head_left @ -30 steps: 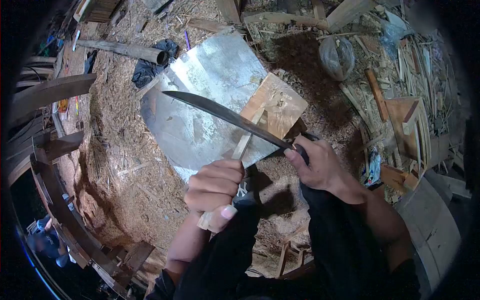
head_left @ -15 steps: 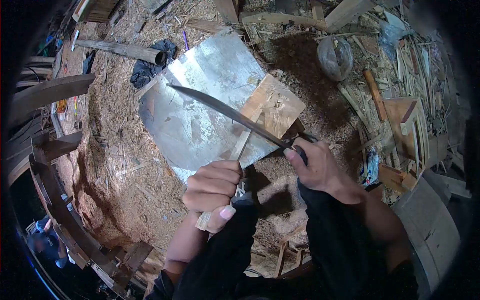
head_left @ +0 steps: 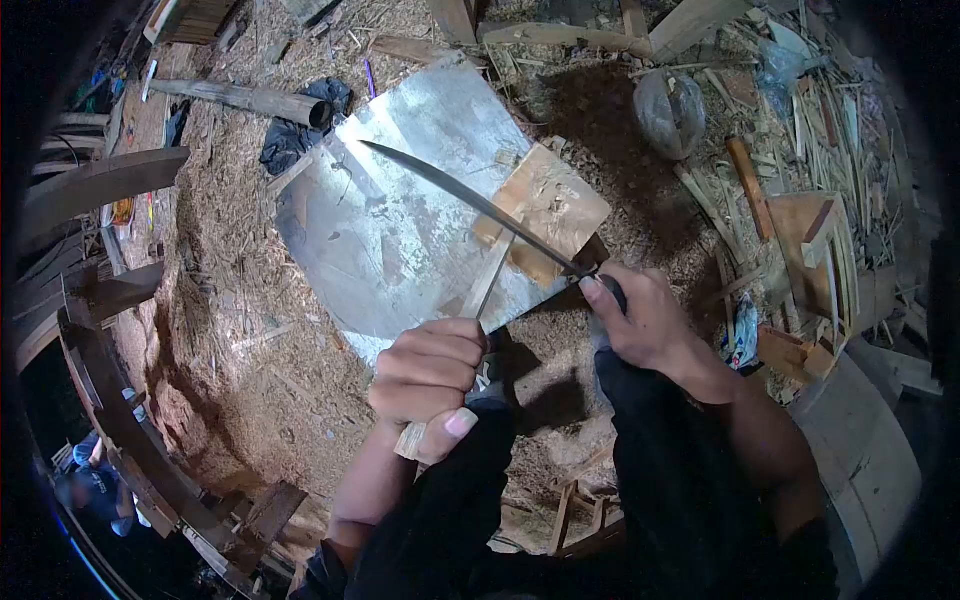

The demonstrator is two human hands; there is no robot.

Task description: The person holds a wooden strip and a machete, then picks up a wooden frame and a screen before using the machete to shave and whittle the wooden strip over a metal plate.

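My left hand is wrapped round a thin wooden strip, whose pale short end pokes out below the fist. The strip's far end meets a squarish wooden block lying on a metal sheet. In a closed grip, my right hand has the dark handle of a machete. Its long curved blade reaches up and left over the block and the sheet, crossing the strip near its far end in this view.
Wood shavings cover the ground. A wooden pole and a black plastic bag lie beyond the sheet. To the right are a clear plastic bag, a wooden handle and scraps. A person is at lower left.
The machete and my right hand have shifted slightly up and right, its tip moving farther across the sheet. My left hand has stayed nearly in place, still gripping the strip.
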